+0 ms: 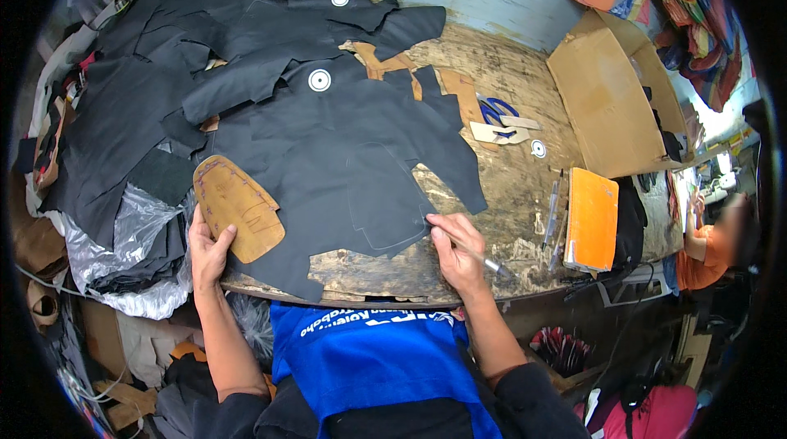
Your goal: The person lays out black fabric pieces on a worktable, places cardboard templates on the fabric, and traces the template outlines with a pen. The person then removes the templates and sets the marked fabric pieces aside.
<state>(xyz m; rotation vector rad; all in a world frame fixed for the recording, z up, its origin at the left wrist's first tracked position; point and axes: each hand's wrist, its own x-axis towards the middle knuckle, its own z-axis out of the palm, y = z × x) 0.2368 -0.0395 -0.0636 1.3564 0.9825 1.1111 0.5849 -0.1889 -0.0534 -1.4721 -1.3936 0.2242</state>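
My left hand point(211, 246) is closed on the lower left edge of a tan pattern template point(239, 208), thumb on top. Purple marks run along the template's border. It rests over a large sheet of black leather point(320, 168) spread across the table. Between the fingers of my right hand point(457, 254) is a slim marking pen point(471, 252), its tip at the leather's right edge. A thin pale outline point(385, 201) of a rounded shape is drawn on the leather, just left of the pen tip.
More black leather point(139, 111) is heaped at the left above clear plastic point(131, 242). Blue-handled scissors point(496, 109) lie near pale template pieces point(496, 133). An orange notebook point(592, 218) and a cardboard box point(611, 95) stand right on the wooden table point(525, 185). Another person point(709, 250) sits far right.
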